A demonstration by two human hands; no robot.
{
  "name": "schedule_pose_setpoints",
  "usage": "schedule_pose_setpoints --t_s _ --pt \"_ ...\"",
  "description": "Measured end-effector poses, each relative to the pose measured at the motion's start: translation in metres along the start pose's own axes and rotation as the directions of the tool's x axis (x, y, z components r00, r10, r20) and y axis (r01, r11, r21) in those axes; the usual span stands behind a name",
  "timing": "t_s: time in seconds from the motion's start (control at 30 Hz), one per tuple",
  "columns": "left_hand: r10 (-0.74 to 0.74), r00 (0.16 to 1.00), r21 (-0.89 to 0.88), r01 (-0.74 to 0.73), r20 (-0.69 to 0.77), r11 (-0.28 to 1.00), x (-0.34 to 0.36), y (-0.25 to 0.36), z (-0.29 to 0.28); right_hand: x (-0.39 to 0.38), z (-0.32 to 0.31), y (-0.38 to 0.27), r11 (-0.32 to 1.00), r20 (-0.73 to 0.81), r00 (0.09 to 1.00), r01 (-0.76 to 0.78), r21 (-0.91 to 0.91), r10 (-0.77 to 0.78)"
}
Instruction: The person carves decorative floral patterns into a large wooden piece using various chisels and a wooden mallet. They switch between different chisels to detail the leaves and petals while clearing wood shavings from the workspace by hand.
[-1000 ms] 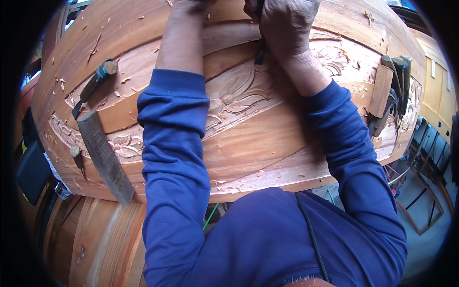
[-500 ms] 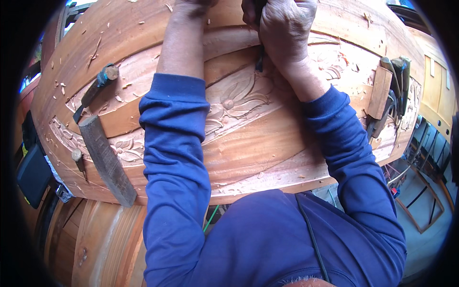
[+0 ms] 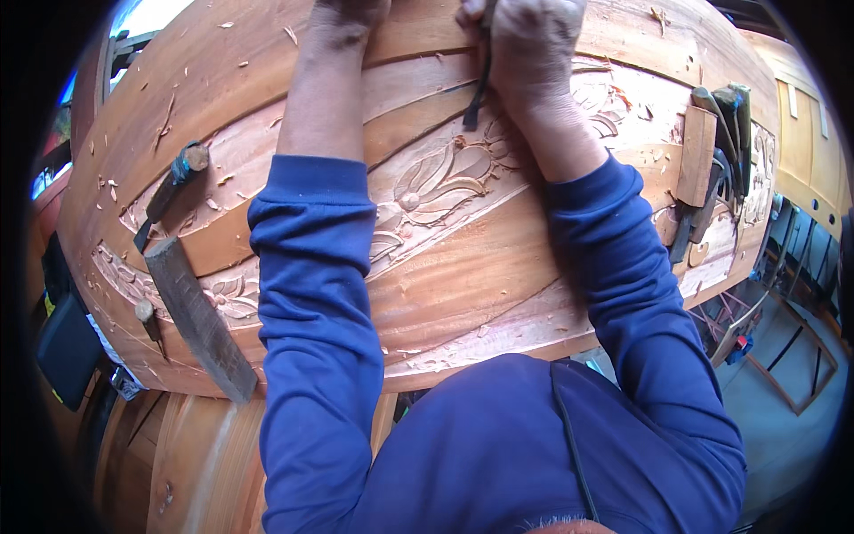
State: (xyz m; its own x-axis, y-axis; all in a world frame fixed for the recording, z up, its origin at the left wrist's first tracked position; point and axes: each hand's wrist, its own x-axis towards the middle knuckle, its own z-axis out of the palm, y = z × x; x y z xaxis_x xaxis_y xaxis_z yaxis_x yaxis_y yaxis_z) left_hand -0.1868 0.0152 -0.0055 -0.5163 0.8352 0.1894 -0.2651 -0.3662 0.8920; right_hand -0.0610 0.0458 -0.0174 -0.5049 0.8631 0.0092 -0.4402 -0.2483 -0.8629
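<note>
My right hand [image 3: 536, 43] is at the top edge, closed round a dark carving chisel [image 3: 481, 84]. The chisel's flat blade points down toward me, its tip by the carved flower [image 3: 427, 191] in a wooden panel [image 3: 480, 267]. To its left, my left hand [image 3: 353, 11] is mostly cut off by the top edge, so its fingers are hidden. Both forearms, in rolled blue sleeves, reach across the panel.
A wooden-handled chisel [image 3: 173, 187] and a grey block [image 3: 200, 320] lie on the left, near a small pointed tool [image 3: 149, 327]. Several chisels [image 3: 731, 133] are bunched at the right beside a wooden-bodied tool [image 3: 696, 160]. Shavings [image 3: 164, 120] dot the wood.
My right hand and the chisel have shifted slightly away from the carved flower, and more of the blade shows at a slant. The whole view has turned a little.
</note>
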Motion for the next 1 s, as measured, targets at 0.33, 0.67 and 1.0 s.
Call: schedule_pose_setpoints --t_s 0.33,0.67,1.0 --pt "0.111 0.994 -0.167 -0.110 -0.002 0.980 0.010 -0.015 -0.023 -0.020 0.020 0.005 0.995 0.093 0.994 0.065 -0.071 -0.059" --pt "0.089 0.996 -0.070 -0.091 -0.030 0.993 0.007 -0.005 -0.014 0.015 -0.021 -0.008 0.997 0.009 0.998 0.068 -0.033 -0.068" --pt "0.040 0.999 0.155 -0.045 0.033 0.987 0.006 -0.019 -0.003 0.009 -0.028 -0.016 0.934 -0.212 0.923 0.270 -0.234 -0.320"
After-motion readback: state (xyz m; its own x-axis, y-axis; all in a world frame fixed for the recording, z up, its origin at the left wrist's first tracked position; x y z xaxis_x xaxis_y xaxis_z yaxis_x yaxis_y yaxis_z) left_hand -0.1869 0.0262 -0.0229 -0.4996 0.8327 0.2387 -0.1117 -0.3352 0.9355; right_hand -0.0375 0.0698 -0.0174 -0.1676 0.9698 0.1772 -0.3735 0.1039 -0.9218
